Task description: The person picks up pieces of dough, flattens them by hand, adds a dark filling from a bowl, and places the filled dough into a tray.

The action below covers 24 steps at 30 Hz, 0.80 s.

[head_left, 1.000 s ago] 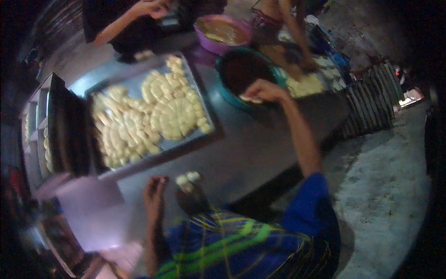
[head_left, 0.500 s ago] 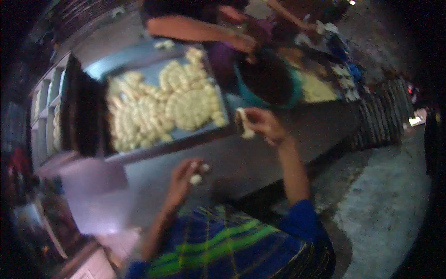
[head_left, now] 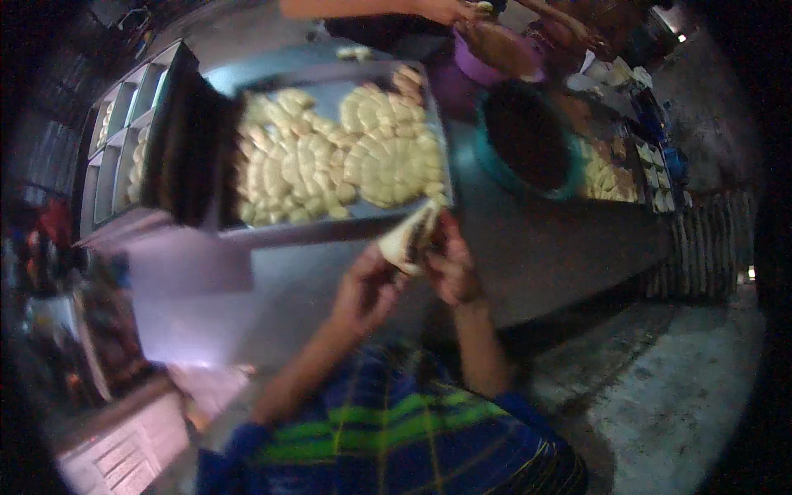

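Observation:
In front of my body, just below the tray's near edge, my two hands meet around a piece of pale dough [head_left: 398, 246] with dark filling showing in its fold. Its left side is pinched by my left hand [head_left: 365, 289], fingers closed. On the other side my right hand [head_left: 454, 268] grips the dough with fingers curled. Whether small bits of dough remain in my left palm is hidden. Beyond my hands, a metal tray [head_left: 330, 97] holds many pale dough pieces [head_left: 392, 169] packed in rings and rows.
A teal tub [head_left: 495, 165] of dark filling stands right of the tray. Behind it is a purple bowl [head_left: 470, 64], near a co-worker's arm [head_left: 371, 8]. More yellowish pieces [head_left: 609, 177] lie farther right. A compartmented rack [head_left: 124, 140] stands at the left.
My hands were apart and have come together on the dough. My left hand, with small white lumps at its fingers, moved up and right. The co-worker's arm has left the teal tub.

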Each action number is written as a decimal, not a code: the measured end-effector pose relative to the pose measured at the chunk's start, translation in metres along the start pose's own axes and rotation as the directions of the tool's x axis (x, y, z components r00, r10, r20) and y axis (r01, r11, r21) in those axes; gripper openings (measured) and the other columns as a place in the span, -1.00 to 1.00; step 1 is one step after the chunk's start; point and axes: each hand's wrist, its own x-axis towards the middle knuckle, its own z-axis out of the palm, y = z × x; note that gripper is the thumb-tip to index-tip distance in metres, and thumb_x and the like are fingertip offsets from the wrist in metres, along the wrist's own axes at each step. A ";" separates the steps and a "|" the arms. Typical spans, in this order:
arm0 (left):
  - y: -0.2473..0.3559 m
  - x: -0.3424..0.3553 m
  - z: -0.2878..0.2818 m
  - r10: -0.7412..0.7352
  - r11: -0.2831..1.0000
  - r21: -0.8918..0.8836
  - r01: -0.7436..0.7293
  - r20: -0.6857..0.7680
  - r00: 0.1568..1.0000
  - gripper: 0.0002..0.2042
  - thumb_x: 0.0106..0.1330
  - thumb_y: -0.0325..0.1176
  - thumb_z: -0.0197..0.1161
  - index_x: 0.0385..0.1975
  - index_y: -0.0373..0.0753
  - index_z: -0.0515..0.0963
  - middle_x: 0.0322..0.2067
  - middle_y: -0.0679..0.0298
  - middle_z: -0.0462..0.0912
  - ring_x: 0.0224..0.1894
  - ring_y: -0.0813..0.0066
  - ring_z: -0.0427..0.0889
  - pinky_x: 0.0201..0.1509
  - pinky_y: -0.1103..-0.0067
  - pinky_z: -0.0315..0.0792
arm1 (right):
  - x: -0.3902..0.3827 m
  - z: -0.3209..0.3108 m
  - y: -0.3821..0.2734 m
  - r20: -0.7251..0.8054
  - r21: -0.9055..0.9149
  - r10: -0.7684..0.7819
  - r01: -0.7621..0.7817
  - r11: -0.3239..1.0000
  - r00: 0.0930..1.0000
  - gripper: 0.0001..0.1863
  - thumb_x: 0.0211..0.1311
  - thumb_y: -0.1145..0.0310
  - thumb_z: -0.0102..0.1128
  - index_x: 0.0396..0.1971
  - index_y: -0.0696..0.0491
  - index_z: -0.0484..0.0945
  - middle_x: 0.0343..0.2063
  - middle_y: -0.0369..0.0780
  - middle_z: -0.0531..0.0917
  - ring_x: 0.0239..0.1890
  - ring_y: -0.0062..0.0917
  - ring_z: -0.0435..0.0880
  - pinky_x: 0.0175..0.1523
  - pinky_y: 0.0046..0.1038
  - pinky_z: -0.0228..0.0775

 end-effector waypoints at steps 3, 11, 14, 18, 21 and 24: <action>0.013 0.004 -0.004 -0.059 0.979 -0.197 0.058 0.005 0.998 -0.64 0.44 -0.10 0.18 0.11 -0.12 0.43 0.01 0.32 0.57 0.03 0.41 0.56 0.01 0.52 0.52 | 0.001 -0.003 0.002 0.101 -0.289 -0.136 0.160 0.944 0.986 -0.41 0.23 0.69 0.13 0.27 -0.04 0.41 0.21 -0.20 0.47 0.23 -0.43 0.48 0.29 -0.39 0.38; 0.029 0.010 -0.014 0.012 0.992 0.128 0.012 -0.184 0.983 -0.75 0.26 -0.51 0.31 -0.11 -0.20 0.45 -0.20 0.30 0.58 -0.14 0.52 0.60 -0.03 0.57 0.52 | -0.010 0.028 -0.030 0.624 -0.778 -0.119 0.601 -0.182 0.772 -0.58 0.11 0.63 0.25 -0.01 -0.01 0.65 0.06 -0.16 0.58 0.06 -0.29 0.63 0.10 -0.42 0.58; 0.035 0.003 -0.019 0.046 0.952 0.307 -0.005 -0.125 0.991 -0.78 0.25 -0.51 0.32 -0.14 -0.24 0.48 -0.21 0.30 0.60 -0.17 0.54 0.58 -0.03 0.56 0.49 | -0.011 0.042 -0.039 0.649 -0.759 -0.119 0.630 -0.164 0.751 -0.64 0.09 0.58 0.29 -0.07 0.00 0.66 -0.01 -0.19 0.61 0.02 -0.32 0.65 0.04 -0.38 0.60; 0.043 -0.007 -0.024 -0.002 0.895 0.447 -0.003 0.012 1.000 -0.80 0.29 -0.43 0.31 -0.14 -0.28 0.54 -0.20 0.29 0.62 -0.19 0.57 0.57 -0.05 0.57 0.46 | 0.001 0.044 -0.047 0.417 -0.903 -0.037 0.419 0.097 0.908 -0.70 0.06 0.52 0.34 -0.14 0.01 0.67 -0.16 -0.20 0.63 -0.11 -0.31 0.68 -0.04 -0.33 0.57; 0.047 -0.012 -0.032 -0.088 0.908 0.412 0.071 0.022 0.996 -0.76 0.35 -0.32 0.29 -0.09 -0.29 0.55 -0.20 0.30 0.62 -0.18 0.57 0.57 -0.04 0.58 0.46 | 0.009 0.039 -0.052 0.556 -0.830 0.043 0.552 0.079 0.830 -0.72 0.05 0.50 0.34 -0.17 0.02 0.67 -0.24 -0.19 0.63 -0.17 -0.27 0.68 -0.05 -0.31 0.54; 0.043 -0.007 -0.042 -0.142 0.935 0.313 0.164 -0.093 0.986 -0.72 0.38 -0.23 0.27 -0.06 -0.28 0.54 -0.19 0.31 0.62 -0.16 0.55 0.58 -0.03 0.56 0.47 | 0.009 0.041 -0.052 0.638 -0.770 0.042 0.638 0.016 0.769 -0.71 0.03 0.51 0.35 -0.17 0.03 0.67 -0.23 -0.18 0.64 -0.17 -0.25 0.67 -0.02 -0.29 0.53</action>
